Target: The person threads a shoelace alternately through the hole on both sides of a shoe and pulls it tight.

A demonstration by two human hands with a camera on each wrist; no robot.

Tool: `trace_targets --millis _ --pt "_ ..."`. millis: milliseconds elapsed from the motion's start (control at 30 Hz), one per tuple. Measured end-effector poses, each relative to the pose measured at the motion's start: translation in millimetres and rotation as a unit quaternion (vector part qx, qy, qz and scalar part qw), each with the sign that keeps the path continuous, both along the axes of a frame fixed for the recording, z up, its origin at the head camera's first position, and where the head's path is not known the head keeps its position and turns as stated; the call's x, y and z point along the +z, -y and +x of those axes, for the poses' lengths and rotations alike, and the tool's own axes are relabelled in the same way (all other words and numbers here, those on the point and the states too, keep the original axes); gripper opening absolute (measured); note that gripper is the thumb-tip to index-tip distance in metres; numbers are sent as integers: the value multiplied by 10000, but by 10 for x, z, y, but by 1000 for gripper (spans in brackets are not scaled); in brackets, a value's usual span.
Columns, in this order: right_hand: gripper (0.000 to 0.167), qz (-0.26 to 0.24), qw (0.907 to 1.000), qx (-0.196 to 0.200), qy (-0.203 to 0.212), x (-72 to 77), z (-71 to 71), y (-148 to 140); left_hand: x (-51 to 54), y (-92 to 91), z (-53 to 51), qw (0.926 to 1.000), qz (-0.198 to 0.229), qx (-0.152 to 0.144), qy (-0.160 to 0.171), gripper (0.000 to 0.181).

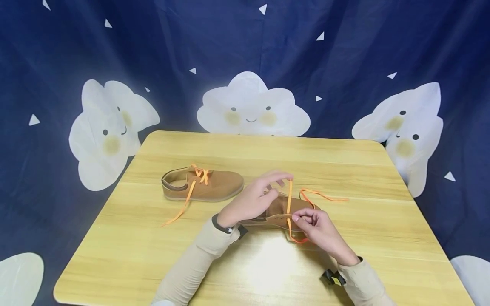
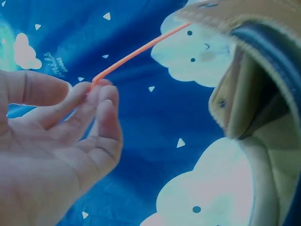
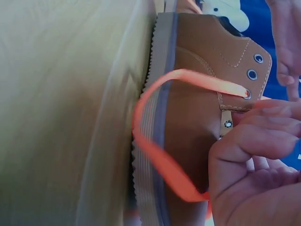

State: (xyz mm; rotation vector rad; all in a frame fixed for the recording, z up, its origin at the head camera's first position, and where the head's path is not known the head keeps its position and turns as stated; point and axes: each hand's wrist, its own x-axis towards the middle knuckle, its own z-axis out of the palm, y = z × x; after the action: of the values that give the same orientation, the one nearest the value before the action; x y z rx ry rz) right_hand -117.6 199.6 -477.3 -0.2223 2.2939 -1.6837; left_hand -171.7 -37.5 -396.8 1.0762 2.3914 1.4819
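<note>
Orange lace (image 1: 289, 197) gripped by fingers of left hand (image 1: 252, 199) above shoe (image 3: 193, 134); flap (image 3: 236, 70) pinched by fingers of right hand (image 1: 325, 233). Lower flap eyelet (image 3: 247, 94) threaded; upper two (image 3: 252, 75) apparently unlaced.

Warm brown and bright orange against deep navy.
Plain tan-brown across the nearer shoe (image 3: 193, 117) and the farther shoe (image 1: 223, 182); pale stitching (image 3: 233, 108) and silvery eyelets (image 3: 252, 75) on the nearer one, orange along the nearer lace (image 3: 162, 162) and the farther lace (image 1: 187, 199) alike. Greyish beige on the sole (image 3: 162, 52); perhaps cream for the lining (image 2: 263, 174), dim in the left wrist view. Pale yellow wood grain over the table (image 1: 134, 255), solid beige on the sleeves (image 1: 195, 255). Navy throughout the curtain (image 1: 229, 38), patterned with small white triangles (image 1: 262, 9) and white clouds (image 1: 250, 100), each cloud with black eyes and soft yellow cheeks.
</note>
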Motion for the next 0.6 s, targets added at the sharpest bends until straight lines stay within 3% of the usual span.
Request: trace_targets --millis 100,200,367,467,600 --pt "23 271 9992 -20 -278 58 -40 4 33 31 -4 9997 180 -59 -149 52" --pt "22 424 9946 -71 -943 172 -112 33 45 48 -14 9993 202 -191 -244 53" --pt "16 -35 9824 -101 -1866 380 -247 133 19 64 -14 9987 29 -394 -327 51" --pt "12 -326 9808 -281 -1903 459 -285 181 4 61 -5 9983 -108 -444 -359 50" --pt "21 -757 9821 -545 -1636 495 -293 189 1 56 -12 9974 -277 -429 -502 52"
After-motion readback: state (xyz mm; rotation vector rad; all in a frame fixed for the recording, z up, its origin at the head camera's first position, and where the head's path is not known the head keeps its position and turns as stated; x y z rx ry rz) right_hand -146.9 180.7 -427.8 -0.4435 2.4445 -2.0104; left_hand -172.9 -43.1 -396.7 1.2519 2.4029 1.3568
